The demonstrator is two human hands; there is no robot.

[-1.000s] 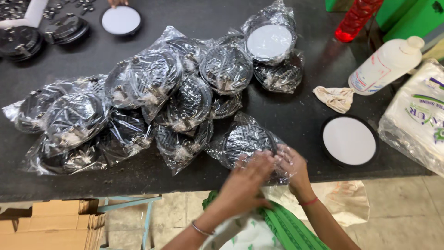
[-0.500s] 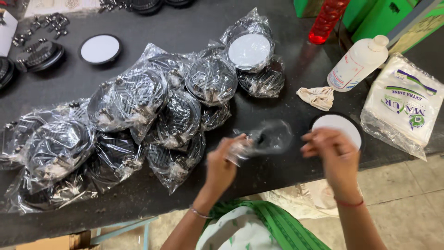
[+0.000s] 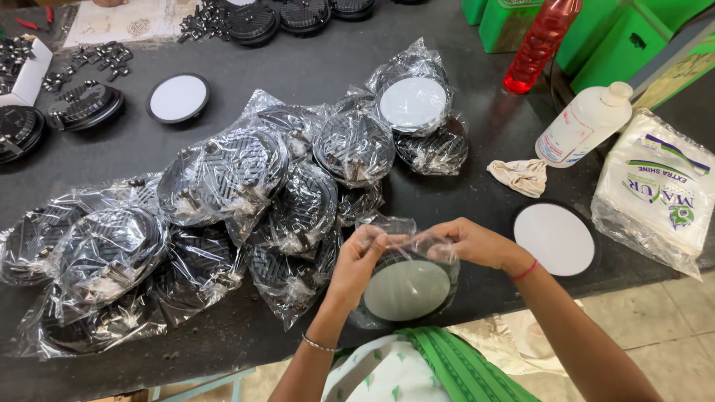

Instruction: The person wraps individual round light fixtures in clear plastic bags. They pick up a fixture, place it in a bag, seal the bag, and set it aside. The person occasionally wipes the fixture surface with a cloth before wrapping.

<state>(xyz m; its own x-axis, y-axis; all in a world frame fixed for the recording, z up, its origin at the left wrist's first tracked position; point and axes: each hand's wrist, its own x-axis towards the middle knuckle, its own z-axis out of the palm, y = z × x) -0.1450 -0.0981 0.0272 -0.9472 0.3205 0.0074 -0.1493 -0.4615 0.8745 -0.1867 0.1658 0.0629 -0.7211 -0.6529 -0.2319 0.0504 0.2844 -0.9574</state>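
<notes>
Bagged round disc (image 3: 407, 289), held above the table (image 3: 477, 141) edge, right of the heap of bagged discs (image 3: 223, 216): left hand (image 3: 356, 262) and right hand (image 3: 465, 242) each pinch the bag mouth, holding it taut; bare white disc (image 3: 555, 238) lies further right.

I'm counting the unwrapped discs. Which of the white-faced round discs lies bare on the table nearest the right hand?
The white-faced disc near the table's front edge, just beyond the right hand. The other bare one lies far back left; a third is bagged.
</notes>
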